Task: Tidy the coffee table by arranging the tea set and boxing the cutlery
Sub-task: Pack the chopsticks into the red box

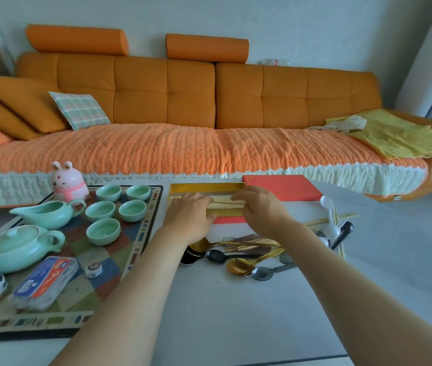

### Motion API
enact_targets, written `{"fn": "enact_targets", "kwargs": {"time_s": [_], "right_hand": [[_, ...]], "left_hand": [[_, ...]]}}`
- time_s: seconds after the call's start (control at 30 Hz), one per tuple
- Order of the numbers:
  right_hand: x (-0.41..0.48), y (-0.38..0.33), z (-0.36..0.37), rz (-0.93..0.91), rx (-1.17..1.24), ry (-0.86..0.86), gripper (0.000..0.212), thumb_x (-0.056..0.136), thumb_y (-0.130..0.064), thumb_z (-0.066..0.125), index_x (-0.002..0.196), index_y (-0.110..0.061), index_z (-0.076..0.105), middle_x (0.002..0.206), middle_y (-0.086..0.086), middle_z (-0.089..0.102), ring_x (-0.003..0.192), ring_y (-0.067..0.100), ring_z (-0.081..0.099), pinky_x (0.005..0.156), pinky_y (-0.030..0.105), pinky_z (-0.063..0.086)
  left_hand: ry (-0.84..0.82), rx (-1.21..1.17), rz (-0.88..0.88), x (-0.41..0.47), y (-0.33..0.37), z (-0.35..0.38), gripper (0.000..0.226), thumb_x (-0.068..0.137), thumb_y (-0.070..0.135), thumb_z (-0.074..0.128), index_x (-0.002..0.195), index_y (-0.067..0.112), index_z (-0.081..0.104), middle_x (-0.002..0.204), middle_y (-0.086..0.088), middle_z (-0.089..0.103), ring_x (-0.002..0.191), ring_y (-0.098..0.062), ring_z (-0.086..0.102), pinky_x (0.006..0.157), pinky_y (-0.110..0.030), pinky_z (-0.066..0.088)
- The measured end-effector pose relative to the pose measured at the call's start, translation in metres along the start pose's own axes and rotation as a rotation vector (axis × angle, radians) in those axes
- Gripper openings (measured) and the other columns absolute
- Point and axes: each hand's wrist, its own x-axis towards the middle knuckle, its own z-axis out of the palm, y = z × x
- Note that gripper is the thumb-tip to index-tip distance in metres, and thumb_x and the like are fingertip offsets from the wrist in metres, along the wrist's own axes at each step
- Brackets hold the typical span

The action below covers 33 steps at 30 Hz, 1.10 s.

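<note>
Chopsticks (226, 204) between left hand (191, 217), right hand (259, 210)

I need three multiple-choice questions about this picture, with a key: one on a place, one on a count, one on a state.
1. Where is the red lid? A) on the sofa B) right of the open box C) on the floor
2. How many green cups stand on the mat? A) three B) five C) seven
3. The lid of the teapot is: A) on it B) beside it C) missing
Key: 1 B, it lies beside the box's right end; 2 B, five stand near the pitcher; 3 A, it sits on the pot.
</note>
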Motion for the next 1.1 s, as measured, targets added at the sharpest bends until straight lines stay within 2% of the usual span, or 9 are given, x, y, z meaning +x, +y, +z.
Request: {"fn": "enact_targets", "kwargs": {"time_s": [0.1,0.2,0.33,0.5,0.6,0.67,0.8,1.0,1.1], "right_hand": [[-0.01,0.015,-0.019,0.058,-0.03,0.039,0.034,0.092,-0.005,0.046,0.108,-0.021,0.072,0.109,-0.002,0.064,0.097,0.021,0.061,0.08,0.035,0.051],[-0.024,0.031,-0.034,0.239,-0.182,-0.109,0.031,0.093,-0.014,0.043,0.102,-0.026,0.071,0.108,-0.007,0.062,0.095,0.018,0.062,0.076,0.031,0.053],[-0.041,0.046,-0.045,0.439,-0.426,-0.195,0.025,0.087,-0.019,0.04,0.065,-0.017,0.054,0.076,0.001,0.06,0.069,0.02,0.058,0.075,0.038,0.056],[-0.047,0.051,-0.044,0.529,-0.319,-0.262,0.022,0.09,-0.023,0.047,0.087,-0.01,0.064,0.081,0.007,0.059,0.078,0.026,0.057,0.07,0.037,0.05],[-0.043,0.047,-0.039,0.447,-0.18,-0.296,0.034,0.091,-0.012,0.043,0.111,-0.015,0.07,0.112,0.005,0.066,0.093,0.021,0.062,0.077,0.03,0.055],[-0.04,0.042,-0.037,0.417,-0.047,-0.298,0.047,0.089,-0.004,0.039,0.122,-0.023,0.067,0.125,0.0,0.062,0.091,0.014,0.06,0.066,0.018,0.05],[-0.037,0.04,-0.032,0.375,0.101,-0.227,0.059,0.087,0.006,0.035,0.125,-0.026,0.065,0.129,0.001,0.063,0.105,0.016,0.062,0.08,0.022,0.054],[-0.036,0.059,-0.023,0.375,-0.097,-0.229,0.051,0.094,0.003,0.044,0.127,-0.031,0.062,0.134,0.003,0.056,0.117,0.021,0.055,0.099,0.031,0.049],[-0.035,0.064,-0.019,0.346,-0.103,-0.21,0.04,0.094,-0.005,0.054,0.12,-0.033,0.067,0.128,0.001,0.058,0.112,0.019,0.055,0.095,0.028,0.046]], "left_hand": [[0.114,-0.057,0.086,0.001,0.018,-0.002,0.037,0.1,0.034,0.049,0.136,0.026,0.053,0.132,0.005,0.053,0.125,-0.018,0.044,0.103,-0.035,0.032],[0.197,-0.098,0.181,0.002,0.038,0.0,0.028,0.099,0.025,0.048,0.124,0.024,0.063,0.118,0.005,0.058,0.113,-0.017,0.05,0.096,-0.032,0.038],[0.174,-0.161,0.227,0.004,0.063,0.009,0.026,0.1,0.023,0.047,0.118,0.024,0.065,0.114,0.005,0.059,0.108,-0.016,0.051,0.084,-0.028,0.042],[0.104,-0.216,0.236,0.007,0.085,0.021,0.027,0.1,0.024,0.048,0.123,0.025,0.063,0.122,0.008,0.06,0.112,-0.013,0.054,0.08,-0.023,0.043],[0.056,-0.218,0.231,0.007,0.093,0.024,0.03,0.1,0.022,0.049,0.127,0.024,0.062,0.131,0.008,0.059,0.116,-0.014,0.055,0.087,-0.027,0.047],[0.017,-0.208,0.222,0.007,0.094,0.026,0.032,0.1,0.023,0.049,0.13,0.023,0.061,0.13,0.006,0.06,0.115,-0.016,0.057,0.088,-0.031,0.05],[-0.073,-0.163,0.207,0.005,0.091,0.03,0.029,0.101,0.029,0.048,0.121,0.025,0.068,0.114,0.003,0.065,0.099,-0.018,0.061,0.079,-0.032,0.053],[-0.095,-0.113,0.175,0.008,0.085,0.032,0.031,0.1,0.031,0.045,0.103,0.022,0.075,0.095,0.004,0.064,0.085,-0.017,0.061,0.073,-0.037,0.056],[-0.044,-0.079,0.154,0.008,0.084,0.03,0.03,0.101,0.028,0.046,0.101,0.018,0.074,0.091,0.001,0.063,0.081,-0.018,0.06,0.068,-0.032,0.053]]}}
